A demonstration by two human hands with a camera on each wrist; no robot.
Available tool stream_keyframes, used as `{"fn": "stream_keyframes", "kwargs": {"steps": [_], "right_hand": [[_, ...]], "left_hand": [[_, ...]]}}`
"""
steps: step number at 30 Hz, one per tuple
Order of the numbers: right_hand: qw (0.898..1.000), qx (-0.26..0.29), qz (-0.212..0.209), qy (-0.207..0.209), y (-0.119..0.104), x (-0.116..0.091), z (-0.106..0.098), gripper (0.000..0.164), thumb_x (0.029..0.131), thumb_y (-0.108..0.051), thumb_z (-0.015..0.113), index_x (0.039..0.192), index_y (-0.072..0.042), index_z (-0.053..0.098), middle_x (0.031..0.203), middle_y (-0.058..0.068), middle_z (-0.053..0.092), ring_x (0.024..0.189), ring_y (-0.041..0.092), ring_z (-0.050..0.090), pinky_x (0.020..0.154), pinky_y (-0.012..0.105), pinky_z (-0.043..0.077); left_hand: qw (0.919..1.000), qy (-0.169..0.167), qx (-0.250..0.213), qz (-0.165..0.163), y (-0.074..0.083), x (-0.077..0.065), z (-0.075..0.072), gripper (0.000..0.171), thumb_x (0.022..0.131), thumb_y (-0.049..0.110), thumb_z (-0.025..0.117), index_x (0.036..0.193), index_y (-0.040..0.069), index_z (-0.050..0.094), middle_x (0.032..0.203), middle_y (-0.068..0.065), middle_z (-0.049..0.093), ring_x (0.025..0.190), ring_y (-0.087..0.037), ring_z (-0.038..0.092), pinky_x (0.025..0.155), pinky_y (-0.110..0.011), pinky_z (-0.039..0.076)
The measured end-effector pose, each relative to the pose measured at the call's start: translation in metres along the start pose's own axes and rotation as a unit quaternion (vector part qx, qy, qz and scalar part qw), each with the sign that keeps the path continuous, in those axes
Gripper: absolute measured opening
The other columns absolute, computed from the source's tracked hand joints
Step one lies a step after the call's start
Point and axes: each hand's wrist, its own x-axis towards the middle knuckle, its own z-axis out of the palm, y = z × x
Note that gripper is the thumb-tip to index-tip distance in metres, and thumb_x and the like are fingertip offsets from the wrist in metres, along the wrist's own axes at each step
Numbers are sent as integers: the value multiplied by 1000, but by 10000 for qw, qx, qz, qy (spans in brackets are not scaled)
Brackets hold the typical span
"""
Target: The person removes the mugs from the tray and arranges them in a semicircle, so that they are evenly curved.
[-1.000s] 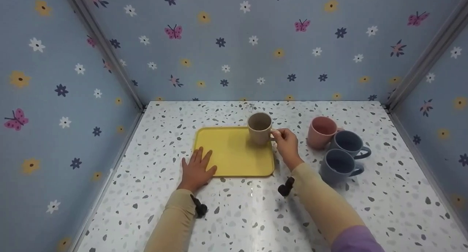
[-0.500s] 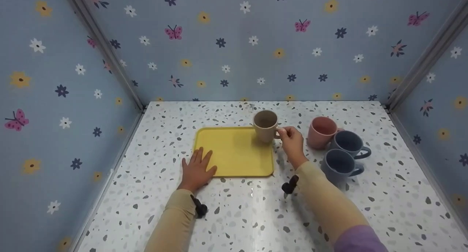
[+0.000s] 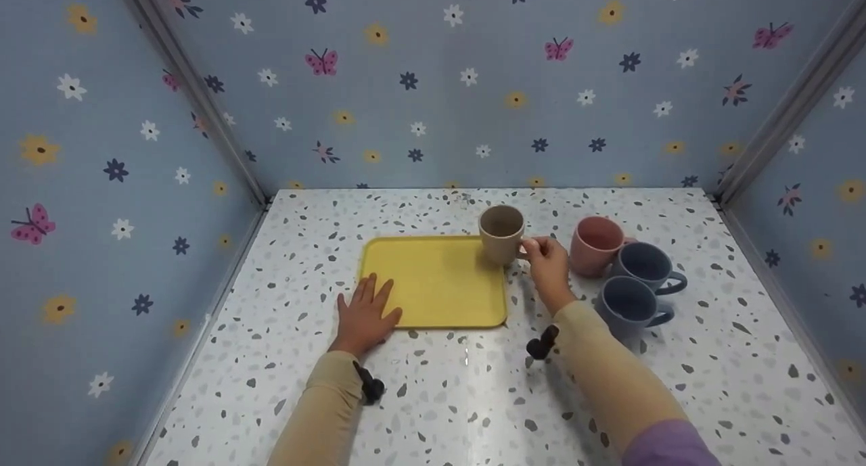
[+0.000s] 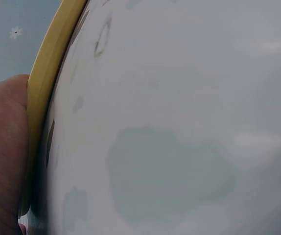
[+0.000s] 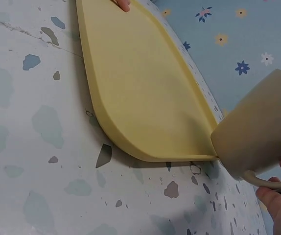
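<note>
A beige mug (image 3: 501,235) is upright at the back right corner of a yellow tray (image 3: 433,283), overlapping its right edge in the head view. My right hand (image 3: 549,270) pinches the mug's handle between thumb and fingers. The right wrist view shows the mug (image 5: 258,127) close by the tray's corner, the handle (image 5: 268,182) held at the lower right. My left hand (image 3: 365,317) rests with spread fingers on the tray's front left corner. In the left wrist view part of that hand (image 4: 6,147) lies against the tray's rim (image 4: 52,63).
To the right of my right hand stand a pink mug (image 3: 595,246) and two blue mugs (image 3: 643,263), grouped close together. The speckled white table (image 3: 433,398) is enclosed by flowered blue panels (image 3: 433,80) at the back and both sides.
My right hand has carried the beige mug to the right, from over the tray to its right edge. My left hand stays in place on the tray.
</note>
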Motion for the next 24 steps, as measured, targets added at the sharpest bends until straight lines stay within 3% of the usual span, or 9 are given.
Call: {"fn": "stream_keyframes", "kwargs": {"steps": [4,9,13,17,24], "right_hand": [[9998,-123,-142,116,2,0,-4,22,104,-23,58,111,-3,63,109,10,63,104,23,59,87,33,49],[9991,153,-363,175,4,-1,-8,23,103,-20,60,110,1,63,109,13,63,103,25,60,84,30,48],[9995,125,-225,209,4,-1,-12,24,103,-22,60,111,1,62,111,11,62,102,21,58,87,32,49],[9997,-153,-25,186,2,0,-15,28,104,-27,58,116,-2,61,116,10,63,108,21,60,91,33,49],[9989,-396,31,265,2,1,-22,27,104,-29,58,114,-4,62,110,10,62,99,21,58,77,31,49]], "left_hand": [[10000,22,19,-22,1,-1,-2,70,100,55,47,160,20,34,168,-15,19,155,-34,13,113,-74,4],[10000,60,-28,-38,3,-1,-3,69,99,53,49,158,19,37,167,-15,21,154,-35,16,113,-75,6],[9999,-11,74,-89,3,-1,-2,69,100,54,47,159,20,35,168,-14,19,155,-33,14,113,-74,5],[9999,131,28,-9,3,-2,-1,68,99,52,50,157,17,38,166,-16,23,153,-36,17,112,-76,7],[10000,51,46,-18,3,-2,-2,69,100,53,48,159,20,35,167,-15,20,154,-34,15,113,-74,6]]}}
